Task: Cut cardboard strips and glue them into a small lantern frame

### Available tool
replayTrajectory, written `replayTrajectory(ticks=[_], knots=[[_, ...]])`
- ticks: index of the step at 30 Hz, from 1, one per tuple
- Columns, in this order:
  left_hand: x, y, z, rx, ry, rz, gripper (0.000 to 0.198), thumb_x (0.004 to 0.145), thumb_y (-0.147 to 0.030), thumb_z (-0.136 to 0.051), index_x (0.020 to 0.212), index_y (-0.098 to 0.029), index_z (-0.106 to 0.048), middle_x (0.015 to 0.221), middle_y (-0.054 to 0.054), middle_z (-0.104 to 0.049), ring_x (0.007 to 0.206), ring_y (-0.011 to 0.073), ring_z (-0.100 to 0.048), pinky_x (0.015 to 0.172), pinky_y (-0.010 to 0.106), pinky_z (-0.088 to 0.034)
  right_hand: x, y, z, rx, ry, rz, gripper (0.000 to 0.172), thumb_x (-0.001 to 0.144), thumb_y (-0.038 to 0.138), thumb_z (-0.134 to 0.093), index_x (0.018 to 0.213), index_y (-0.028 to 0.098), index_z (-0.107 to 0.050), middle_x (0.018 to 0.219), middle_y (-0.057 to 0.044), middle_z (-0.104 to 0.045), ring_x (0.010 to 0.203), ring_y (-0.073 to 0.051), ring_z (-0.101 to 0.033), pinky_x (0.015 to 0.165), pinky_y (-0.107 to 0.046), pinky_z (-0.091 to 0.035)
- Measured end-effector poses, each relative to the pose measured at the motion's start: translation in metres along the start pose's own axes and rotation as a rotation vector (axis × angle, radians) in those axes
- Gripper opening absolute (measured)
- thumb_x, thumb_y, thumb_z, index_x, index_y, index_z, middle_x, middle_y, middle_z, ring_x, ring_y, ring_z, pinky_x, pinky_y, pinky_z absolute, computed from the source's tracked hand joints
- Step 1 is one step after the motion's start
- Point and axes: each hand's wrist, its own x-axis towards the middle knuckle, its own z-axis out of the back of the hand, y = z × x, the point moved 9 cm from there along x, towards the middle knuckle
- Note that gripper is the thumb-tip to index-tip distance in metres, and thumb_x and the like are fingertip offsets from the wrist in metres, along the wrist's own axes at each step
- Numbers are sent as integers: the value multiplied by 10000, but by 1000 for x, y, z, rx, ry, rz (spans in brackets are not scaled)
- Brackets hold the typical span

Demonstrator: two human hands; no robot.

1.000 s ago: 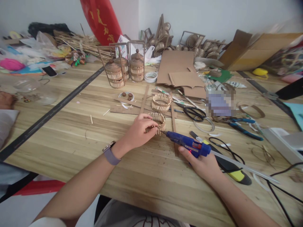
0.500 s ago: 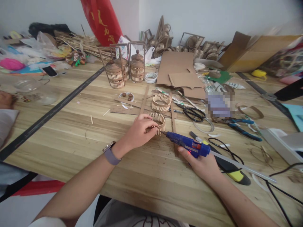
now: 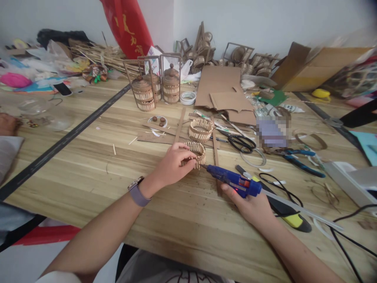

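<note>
My left hand (image 3: 180, 161) is closed on the near side of a small ring of upright wooden sticks (image 3: 199, 149), which stands on the table. In my right hand (image 3: 253, 206) is a blue hot glue gun (image 3: 231, 179), its nozzle pointing left at the ring's right side, close to my left fingertips. A clear glue stick (image 3: 297, 206) sticks out of the gun's back end. Just behind, a second stick ring (image 3: 200, 130) with a brown band stands by itself. A brown cardboard strip (image 3: 216, 151) lies to the right of both rings.
Black-handled scissors (image 3: 242, 143), blue-handled pliers (image 3: 304, 161) and a yellow-black utility knife (image 3: 290, 214) lie to the right. Finished tiered baskets (image 3: 144, 94) stand behind, near cardboard sheets (image 3: 219, 84). Another person's hand (image 3: 8, 124) rests at the far left.
Almost nothing differs. Both hands, the glue gun and the stick ring keep their places; the view has shifted very slightly.
</note>
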Motion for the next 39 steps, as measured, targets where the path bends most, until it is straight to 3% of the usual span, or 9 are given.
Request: replayTrajectory(ticks=[10,14,18,23,39], knots=[[0,-1,1,-18,3,6,158,888,-208,-557,892,-189,-715,954,89,-675,1175,252,-553,895,409,-533,0,-3,-2,25,6,1,308,765,517,-615,745,214,-666,638,-41,-698,577,-212,-647,545,-299,-540],[0,1,2,-49,4,44,168,890,-216,-557,901,-177,-719,987,93,-662,1112,236,-584,845,368,-545,-1,2,-1,-3,-16,109,288,812,495,-600,744,222,-661,708,-45,-703,660,-212,-654,621,-310,-536],[0,6,3,-72,-6,110,174,883,-222,-562,924,-172,-723,1040,96,-642,1039,213,-611,724,299,-550,-2,10,5,-73,-45,220,310,848,461,-591,632,239,-563,611,-11,-604,589,-182,-584,580,-302,-481],[-1,11,4,-104,-10,154,189,882,-259,-558,911,-175,-725,1056,97,-638,1050,218,-603,684,274,-544,-5,23,3,-18,30,304,190,856,399,-612,763,233,-613,682,-6,-610,648,-177,-584,625,-300,-479],[-1,14,0,-138,2,172,206,875,-280,-560,938,-175,-726,1099,101,-635,1075,222,-600,718,285,-549,-5,16,-8,-13,29,229,321,877,442,-577,662,225,-480,601,19,-500,567,-148,-509,554,-282,-412]])
